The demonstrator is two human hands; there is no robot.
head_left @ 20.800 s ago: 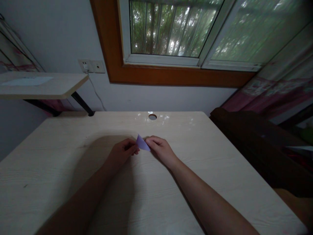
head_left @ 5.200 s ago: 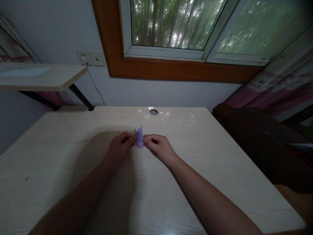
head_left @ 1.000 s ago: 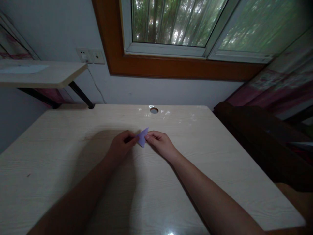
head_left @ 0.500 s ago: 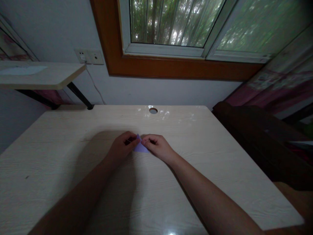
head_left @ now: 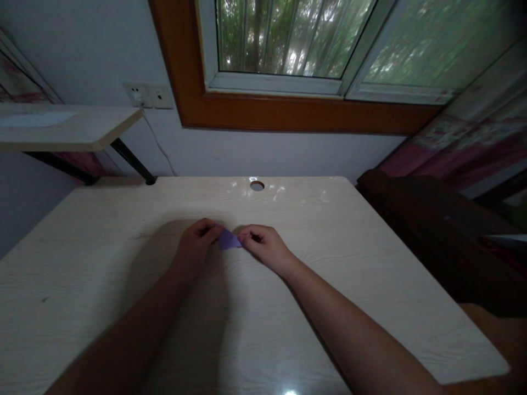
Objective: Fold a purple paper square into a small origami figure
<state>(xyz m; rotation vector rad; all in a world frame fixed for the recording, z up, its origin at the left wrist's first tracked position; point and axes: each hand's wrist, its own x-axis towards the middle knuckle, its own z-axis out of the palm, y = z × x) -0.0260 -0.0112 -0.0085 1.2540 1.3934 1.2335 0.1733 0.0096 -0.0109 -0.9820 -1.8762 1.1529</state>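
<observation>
A small piece of folded purple paper (head_left: pixel 228 240) is stretched between my two hands, over the middle of the pale wooden table (head_left: pixel 288 307). My left hand (head_left: pixel 198 237) pinches its left end between thumb and fingers. The right end is pinched by the fingertips of my right hand (head_left: pixel 261 243). Both hands are closed, and the fingers cover the paper's two ends. Its exact folds are too small to make out.
At the back edge of the table is a round cable hole (head_left: pixel 257 186). A raised shelf (head_left: pixel 102 129) on black legs stands at the left rear. Behind are a wall with sockets (head_left: pixel 148 95) and a window (head_left: pixel 284 82). Dark furniture (head_left: pixel 411 219) sits beyond the right edge.
My left hand has moved a little left, taking the paper's left end along. The paper has turned from an upright triangle to a slanted shape between the hands. My right hand has barely moved.
</observation>
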